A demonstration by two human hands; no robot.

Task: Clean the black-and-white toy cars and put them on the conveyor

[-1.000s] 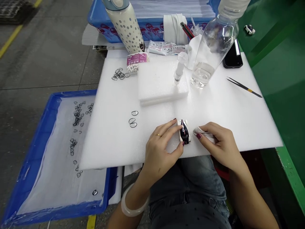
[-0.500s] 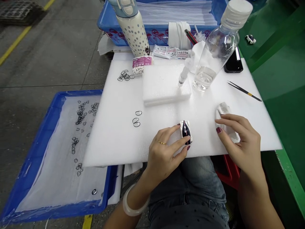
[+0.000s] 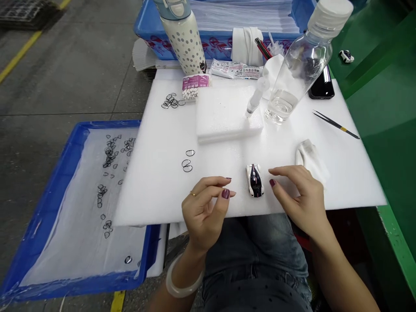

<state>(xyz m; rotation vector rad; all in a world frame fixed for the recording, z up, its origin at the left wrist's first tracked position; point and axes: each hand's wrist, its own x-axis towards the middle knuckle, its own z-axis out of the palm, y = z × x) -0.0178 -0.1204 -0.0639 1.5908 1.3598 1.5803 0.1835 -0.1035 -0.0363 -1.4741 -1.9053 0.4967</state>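
Note:
A white toy car [image 3: 255, 180] with a dark middle stripe lies on the white foam board [image 3: 156, 190], between my two hands and touched by neither. To its left my left hand [image 3: 206, 208] is open, fingers partly bent, its thumb overlapping the index finger in view; I see nothing held. My right hand [image 3: 300, 195] is open on the other side, thumb and index finger apart towards the car. Just beyond that hand lies a crumpled white cloth [image 3: 308, 158], partly hidden by it.
Thin black rings [image 3: 187, 165] lie on the board. Behind are a foam block [image 3: 224, 117], a clear bottle [image 3: 292, 82], a spotted flask [image 3: 185, 43] and cotton swabs [image 3: 195, 86]. Tweezers [image 3: 336, 124] and a phone [image 3: 321, 84] lie right. A blue tray [image 3: 81, 288] stands lower left.
My left hand has let go of the toy car and drawn back to the left. My right hand has moved left, away from the cloth and closer to the car.

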